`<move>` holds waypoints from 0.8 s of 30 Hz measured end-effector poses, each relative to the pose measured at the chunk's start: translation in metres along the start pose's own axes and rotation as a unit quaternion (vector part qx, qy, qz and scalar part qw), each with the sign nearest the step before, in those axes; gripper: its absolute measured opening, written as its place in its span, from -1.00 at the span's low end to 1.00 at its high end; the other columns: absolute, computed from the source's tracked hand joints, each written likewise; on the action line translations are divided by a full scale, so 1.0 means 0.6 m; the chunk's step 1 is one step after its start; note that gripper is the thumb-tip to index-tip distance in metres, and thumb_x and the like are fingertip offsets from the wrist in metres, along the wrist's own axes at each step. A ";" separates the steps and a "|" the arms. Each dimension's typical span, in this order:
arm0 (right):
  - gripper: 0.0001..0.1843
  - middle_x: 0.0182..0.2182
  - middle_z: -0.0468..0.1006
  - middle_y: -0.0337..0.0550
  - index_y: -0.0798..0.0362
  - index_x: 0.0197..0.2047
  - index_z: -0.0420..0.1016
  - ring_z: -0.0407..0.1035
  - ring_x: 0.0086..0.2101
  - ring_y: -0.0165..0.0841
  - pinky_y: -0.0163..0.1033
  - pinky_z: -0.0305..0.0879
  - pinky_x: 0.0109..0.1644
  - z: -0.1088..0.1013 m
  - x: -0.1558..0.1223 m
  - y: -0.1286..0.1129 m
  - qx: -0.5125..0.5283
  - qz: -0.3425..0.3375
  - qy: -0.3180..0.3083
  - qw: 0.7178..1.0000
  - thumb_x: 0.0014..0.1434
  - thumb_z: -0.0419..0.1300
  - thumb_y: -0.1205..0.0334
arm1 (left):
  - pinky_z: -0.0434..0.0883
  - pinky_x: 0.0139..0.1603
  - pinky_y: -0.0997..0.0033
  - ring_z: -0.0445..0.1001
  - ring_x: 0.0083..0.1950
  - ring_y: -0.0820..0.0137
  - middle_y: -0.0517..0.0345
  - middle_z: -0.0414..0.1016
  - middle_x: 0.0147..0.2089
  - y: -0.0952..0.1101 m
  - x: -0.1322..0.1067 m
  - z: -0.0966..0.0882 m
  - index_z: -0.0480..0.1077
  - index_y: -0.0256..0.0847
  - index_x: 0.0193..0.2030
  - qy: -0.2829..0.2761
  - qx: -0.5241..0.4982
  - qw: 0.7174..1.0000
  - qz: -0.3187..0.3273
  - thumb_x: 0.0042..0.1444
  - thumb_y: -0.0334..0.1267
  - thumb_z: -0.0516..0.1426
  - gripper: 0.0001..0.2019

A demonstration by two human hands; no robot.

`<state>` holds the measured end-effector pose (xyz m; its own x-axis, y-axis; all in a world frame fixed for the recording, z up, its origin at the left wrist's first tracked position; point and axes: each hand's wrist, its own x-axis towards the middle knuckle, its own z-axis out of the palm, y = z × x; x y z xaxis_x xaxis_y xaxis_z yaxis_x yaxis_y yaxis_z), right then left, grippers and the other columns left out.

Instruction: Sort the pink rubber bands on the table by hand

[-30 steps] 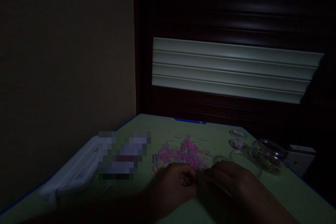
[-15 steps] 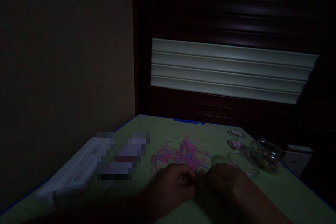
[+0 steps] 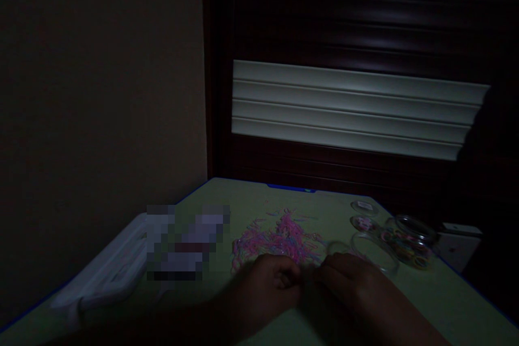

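Observation:
In the dim head view, my left hand (image 3: 270, 292) is closed, its fingers curled in a pinch near the table's front middle. Facing it, a small gap apart, my right hand (image 3: 351, 284) is closed too, with fingertips pressed together. Anything between the fingers is too dark and small to make out. Just beyond both hands lies a loose pile of thin, mostly pink elastic bands (image 3: 286, 235), with some blue and purple ones among them. A clear round container (image 3: 375, 254) rests on its side or open beyond my right hand; its exact pose is hard to tell.
A clear jar (image 3: 411, 243) of coloured bands stands at the right, near two small round lids (image 3: 365, 207). Behind it is a white device (image 3: 460, 243). A long white case (image 3: 109, 267) and a pixelated item (image 3: 188, 246) lie left on the pale blue-edged table (image 3: 239, 194).
The whole view has shifted very slightly. Both hands keep nearly the same place and closed shape; the other things stay where they were.

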<state>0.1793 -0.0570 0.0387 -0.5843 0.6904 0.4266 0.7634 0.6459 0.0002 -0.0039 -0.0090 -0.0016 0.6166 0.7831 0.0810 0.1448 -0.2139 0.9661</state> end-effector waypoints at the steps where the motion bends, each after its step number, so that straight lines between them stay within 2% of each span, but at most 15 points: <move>1: -0.79 -0.52 0.37 -0.27 0.06 -0.42 0.36 0.22 -0.53 -0.45 -0.35 0.03 -0.48 -0.002 0.000 0.000 -0.001 0.004 -0.010 1.000 -0.08 0.09 0.56 | 0.28 -0.32 0.52 0.41 -0.27 0.41 0.23 0.43 -0.38 0.001 0.000 0.000 0.39 -0.26 -0.34 0.002 0.005 1.000 -0.001 -0.02 -0.38 0.11 -0.92; 6: -0.78 -0.51 0.38 -0.26 0.05 -0.38 0.39 0.25 -0.50 -0.44 -0.37 0.07 -0.46 -0.002 -0.001 0.004 -0.019 0.015 -0.011 1.000 -0.03 0.09 0.56 | 0.29 -0.28 0.51 0.41 -0.27 0.41 0.22 0.44 -0.36 -0.004 0.001 -0.003 0.40 -0.25 -0.33 -0.002 0.013 1.000 0.021 0.01 -0.35 0.10 -0.92; 10: -0.72 -0.51 0.40 -0.26 0.04 -0.39 0.39 0.27 -0.49 -0.41 -0.36 0.07 -0.46 0.000 -0.002 0.007 -0.029 0.035 0.009 0.999 -0.11 0.11 0.61 | 0.26 -0.34 0.54 0.38 -0.31 0.44 0.24 0.39 -0.40 -0.006 0.003 -0.004 0.39 -0.26 -0.34 0.009 0.032 0.999 0.022 0.02 -0.34 0.11 -0.93; 14: -0.80 -0.50 0.40 -0.21 0.05 -0.41 0.37 0.29 -0.46 -0.35 -0.29 0.10 -0.41 -0.012 -0.004 0.013 -0.094 0.055 0.034 0.993 0.02 0.09 0.55 | 0.26 -0.35 0.55 0.36 -0.35 0.47 0.25 0.37 -0.43 -0.001 0.002 -0.003 0.39 -0.27 -0.36 0.001 0.026 0.999 0.025 0.03 -0.31 0.11 -0.92; 19: -0.80 -0.41 0.44 -0.11 0.06 -0.28 0.41 0.34 -0.38 -0.24 -0.17 0.17 -0.32 -0.034 -0.015 0.030 -0.188 0.152 0.054 0.969 0.09 0.04 0.49 | 0.26 -0.36 0.55 0.35 -0.37 0.47 0.24 0.38 -0.43 0.002 -0.001 -0.003 0.40 -0.26 -0.36 0.001 0.043 0.999 0.011 0.04 -0.27 0.12 -0.90; 24: -0.75 -0.34 0.49 -0.01 0.10 -0.26 0.42 0.38 -0.36 -0.19 -0.12 0.22 -0.31 -0.047 -0.026 0.041 -0.228 0.252 0.017 0.940 0.07 0.00 0.52 | 0.27 -0.35 0.53 0.35 -0.37 0.47 0.24 0.37 -0.43 -0.001 0.000 -0.003 0.39 -0.25 -0.35 0.010 0.037 0.999 0.001 0.05 -0.24 0.12 -0.88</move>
<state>0.2148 -0.0611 0.0574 -0.1132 0.8555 0.5053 0.9844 0.0275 0.1739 -0.0052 -0.0079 -0.0017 0.6006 0.7947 0.0883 0.2017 -0.2574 0.9450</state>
